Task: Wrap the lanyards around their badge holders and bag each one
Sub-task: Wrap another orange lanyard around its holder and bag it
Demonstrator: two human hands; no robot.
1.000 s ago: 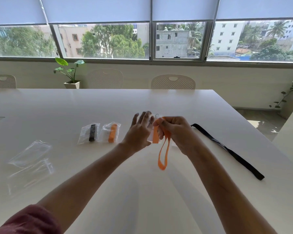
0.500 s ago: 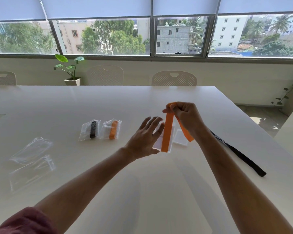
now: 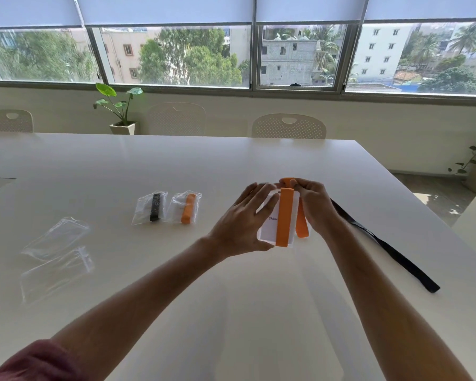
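right hand grip: right hand [image 3: 315, 206] pinches the orange lanyard [image 3: 284, 217] at the top edge of the badge holder [image 3: 270, 229], fingers curled over the fold; exact fingertip contact hidden behind the strap.
left hand grip: left hand [image 3: 242, 224] has fingers mostly straight, spread along the holder's left side, thumb under its lower edge; supports and steadies, not a tight clamp.
task thing location: holder with lanyard held up between both hands, above the table [image 3: 231, 166], centre-right of view.
wrap state: one orange band runs flat down the holder's front; a second loose length hangs behind or beside the right edge. Looks partway wrapped (judgement).
lanyard handling: flat woven strap, soft, light, likely springs loose if tension drops. Best held by pinching the free end close to the card edge.
holder handling: clear plastic sleeve with a white printed card, thin, semi-stiff, probably slick; hold by the edges, light squeeze so it doesn't bow.
done units: two small bags lie left of the hands, well apart from them, just beside each other: bagged black lanyard [image 3: 151, 206], bagged orange lanyard [image 3: 187, 207].
empty bags: clear bags [image 3: 55, 257] lie far left, overlapping; thin film, likely clingy, mouth will need two hands to open.
waiting unit: black lanyard [image 3: 382, 243] lies stretched on the table right of the right forearm; its holder not visible.
risk: strap could slide off the slick sleeve when moved to the bag.
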